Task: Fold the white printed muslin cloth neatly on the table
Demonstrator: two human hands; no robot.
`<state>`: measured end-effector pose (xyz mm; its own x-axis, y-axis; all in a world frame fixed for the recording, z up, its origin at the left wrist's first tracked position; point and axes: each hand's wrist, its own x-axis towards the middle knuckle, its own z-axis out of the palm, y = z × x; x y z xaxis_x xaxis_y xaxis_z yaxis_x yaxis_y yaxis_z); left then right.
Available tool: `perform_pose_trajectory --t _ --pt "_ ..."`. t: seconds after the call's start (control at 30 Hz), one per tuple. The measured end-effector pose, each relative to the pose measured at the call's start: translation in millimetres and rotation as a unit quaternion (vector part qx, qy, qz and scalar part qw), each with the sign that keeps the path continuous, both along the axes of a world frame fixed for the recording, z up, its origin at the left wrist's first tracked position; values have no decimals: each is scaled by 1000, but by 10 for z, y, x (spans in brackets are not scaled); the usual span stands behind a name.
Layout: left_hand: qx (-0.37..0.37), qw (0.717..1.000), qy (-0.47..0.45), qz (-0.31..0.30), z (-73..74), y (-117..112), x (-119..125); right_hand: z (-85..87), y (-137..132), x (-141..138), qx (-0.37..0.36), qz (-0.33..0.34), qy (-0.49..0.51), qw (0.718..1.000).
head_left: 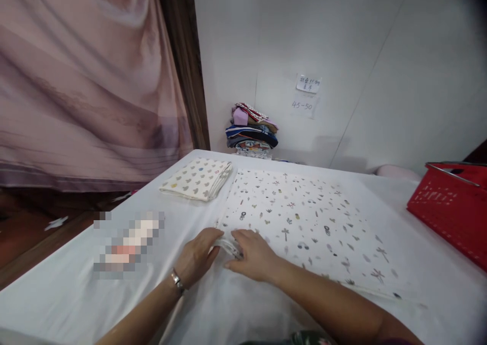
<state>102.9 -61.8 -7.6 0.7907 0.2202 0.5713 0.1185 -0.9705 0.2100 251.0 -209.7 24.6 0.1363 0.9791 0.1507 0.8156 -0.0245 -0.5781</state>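
A white cloth (pixel 304 218) printed with small palm trees, rainbows and leaves lies spread flat over the table. At its near left corner, my left hand (pixel 200 253) pinches the edge between thumb and fingers; a bracelet circles that wrist. Just to the right, my right hand (pixel 253 253) grips the same corner, thumb below and fingers on top. Between the two hands the fabric bunches up in a small raised fold. Beyond my left hand rests a folded white cloth (pixel 198 178) with grey cloud-like shapes.
The table (pixel 213 314) has a white cover. A red basket (pixel 452 203) with a metal handle stands at the right. Folded fabrics (pixel 253 132) are stacked by the wall (pixel 342 40), which bears paper signs (pixel 306 94). A pinkish curtain (pixel 83 81) hangs left. A blurred patch covers something on the table's left.
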Motion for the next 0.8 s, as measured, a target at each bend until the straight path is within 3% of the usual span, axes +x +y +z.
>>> perform_pose_trajectory --t 0.17,0.33,0.43,0.5,0.57,0.63,0.8 --pt "-79 996 18 23 4 -23 -16 -145 285 -185 3 -46 -32 998" --pt "-111 993 -10 -36 52 72 -70 -186 362 -212 25 -50 -49 997" --pt "-216 975 10 -47 91 216 -72 -191 376 -216 19 -37 -59 997" --pt "-329 944 24 15 99 337 -4 -195 377 -223 21 -36 -60 997" --pt "-429 894 52 117 91 459 137 -190 376 -228 30 -34 -59 997" --pt "-476 853 95 192 79 571 340 -170 374 -225 38 -33 -57 997" --pt "-457 850 146 217 112 808 934 -85 348 -200 61 -45 -53 996"
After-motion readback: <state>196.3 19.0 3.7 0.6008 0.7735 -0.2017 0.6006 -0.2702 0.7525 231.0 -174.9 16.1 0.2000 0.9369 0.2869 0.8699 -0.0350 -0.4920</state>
